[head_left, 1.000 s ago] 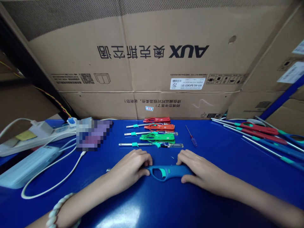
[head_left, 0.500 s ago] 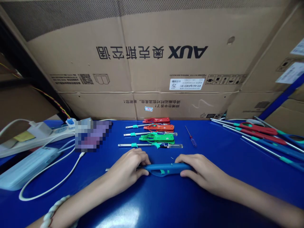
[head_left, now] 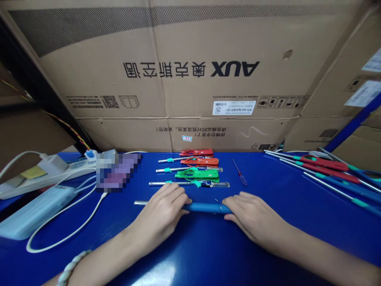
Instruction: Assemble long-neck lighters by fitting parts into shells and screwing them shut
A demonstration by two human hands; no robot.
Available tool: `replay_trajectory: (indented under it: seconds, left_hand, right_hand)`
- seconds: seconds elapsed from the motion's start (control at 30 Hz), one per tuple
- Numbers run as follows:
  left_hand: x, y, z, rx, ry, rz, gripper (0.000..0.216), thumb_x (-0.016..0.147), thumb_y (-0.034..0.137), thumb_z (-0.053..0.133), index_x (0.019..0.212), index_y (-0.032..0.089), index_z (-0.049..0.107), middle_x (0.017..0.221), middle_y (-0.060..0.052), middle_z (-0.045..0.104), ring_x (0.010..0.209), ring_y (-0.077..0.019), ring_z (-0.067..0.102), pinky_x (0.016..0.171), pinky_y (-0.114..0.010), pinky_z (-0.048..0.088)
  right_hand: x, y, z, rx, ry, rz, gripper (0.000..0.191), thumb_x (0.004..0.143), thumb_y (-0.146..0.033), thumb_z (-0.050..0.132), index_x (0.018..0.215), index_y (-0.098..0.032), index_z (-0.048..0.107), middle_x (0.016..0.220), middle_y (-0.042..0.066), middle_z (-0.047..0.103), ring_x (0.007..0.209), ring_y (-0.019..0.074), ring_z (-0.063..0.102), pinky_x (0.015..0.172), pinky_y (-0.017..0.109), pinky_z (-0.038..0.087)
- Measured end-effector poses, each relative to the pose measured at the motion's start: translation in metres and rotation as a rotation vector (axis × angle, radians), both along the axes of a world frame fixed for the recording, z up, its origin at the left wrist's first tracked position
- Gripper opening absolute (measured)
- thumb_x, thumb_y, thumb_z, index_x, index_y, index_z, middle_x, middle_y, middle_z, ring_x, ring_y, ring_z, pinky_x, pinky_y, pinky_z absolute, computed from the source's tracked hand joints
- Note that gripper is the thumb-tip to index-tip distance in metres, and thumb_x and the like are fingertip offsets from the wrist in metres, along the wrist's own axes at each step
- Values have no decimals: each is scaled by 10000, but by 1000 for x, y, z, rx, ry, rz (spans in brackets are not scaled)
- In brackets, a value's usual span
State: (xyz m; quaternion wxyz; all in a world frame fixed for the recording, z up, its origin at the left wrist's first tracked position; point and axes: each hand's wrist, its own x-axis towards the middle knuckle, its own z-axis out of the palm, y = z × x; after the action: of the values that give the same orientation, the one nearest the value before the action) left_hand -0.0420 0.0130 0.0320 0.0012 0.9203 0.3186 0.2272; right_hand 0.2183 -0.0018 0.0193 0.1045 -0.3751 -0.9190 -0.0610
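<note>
A blue long-nosed lighter point(head_left: 205, 207) lies across the blue table point(head_left: 190, 254) in front of me, turned on its edge so only its narrow back shows. My left hand point(head_left: 162, 210) is closed over the front of its handle, and the metal tube point(head_left: 141, 203) sticks out to the left of that hand. My right hand point(head_left: 253, 214) is closed on the rear end of the handle. Just behind my hands lie several opened lighters in a row: red point(head_left: 198, 152), orange point(head_left: 201, 161), green point(head_left: 198, 173) and a bare one with a clear tank point(head_left: 190, 183).
A small screwdriver point(head_left: 239, 173) lies right of the row. Several long lighters point(head_left: 330, 169) are heaped at the far right. A power strip point(head_left: 44, 174), a white power bank point(head_left: 32, 210) and its cable point(head_left: 68, 234) occupy the left. Big cardboard boxes point(head_left: 190, 79) wall the back.
Both hands have rolled the blue lighter from lying flat, trigger loop showing, onto its edge. The metal tube now shows left of my left hand.
</note>
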Motion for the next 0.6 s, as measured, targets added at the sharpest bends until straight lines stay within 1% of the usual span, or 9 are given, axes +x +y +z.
replay_trajectory:
  seconds: [0.07, 0.17, 0.27, 0.33, 0.43, 0.5, 0.6]
  left_hand:
    - [0, 0, 0, 39, -14, -1, 116, 911, 86, 456, 881, 129, 559, 818, -60, 570, 758, -210, 485, 669, -326, 388]
    - [3, -1, 1, 103, -11, -5, 183, 945, 108, 398, 875, 126, 567, 787, -58, 559, 738, -206, 479, 659, -329, 386]
    - [8, -6, 0, 176, -3, -36, 214, 960, 112, 374, 879, 122, 572, 763, -55, 557, 723, -201, 472, 650, -328, 383]
    - [12, -11, -2, 224, 0, -60, 217, 962, 104, 370, 891, 120, 575, 756, -53, 556, 717, -196, 466, 651, -328, 380]
    - [16, -19, -7, 270, 13, -80, 214, 960, 91, 371, 922, 113, 580, 759, -54, 555, 717, -192, 464, 678, -338, 387]
    - [17, -22, -9, 282, 23, -90, 198, 957, 91, 383, 951, 108, 581, 765, -54, 558, 719, -190, 472, 693, -344, 393]
    - [17, -20, -11, 262, 31, -107, 180, 960, 104, 402, 1017, 115, 572, 802, -54, 576, 757, -191, 503, 734, -351, 406]
  right_hand:
    - [0, 0, 1, 86, 2, 9, 187, 956, -228, 431, 911, -138, 588, 791, 76, 671, 635, 214, 612, 618, 341, 466]
    - [-3, -2, -2, 229, -5, 12, 284, 980, -195, 331, 1066, -90, 582, 907, 127, 690, 770, 246, 645, 713, 379, 468]
    - [-10, -7, -10, 296, -14, 9, 312, 980, -226, 350, 1135, -62, 564, 948, 140, 695, 826, 261, 652, 782, 407, 459]
    - [-15, -12, -15, 314, -4, 6, 297, 973, -243, 382, 1112, -65, 576, 920, 129, 702, 799, 253, 657, 778, 399, 464]
    - [-21, -17, -20, 337, -6, 35, 258, 956, -129, 352, 1051, -74, 585, 831, 102, 701, 713, 223, 657, 711, 357, 473]
    - [-23, -19, -20, 323, -19, 41, 287, 928, -41, 306, 966, -100, 584, 766, 84, 687, 649, 203, 647, 645, 324, 467]
    - [-22, -18, -19, 271, -39, 19, 287, 915, -24, 296, 830, -156, 536, 677, 52, 645, 575, 185, 622, 591, 298, 449]
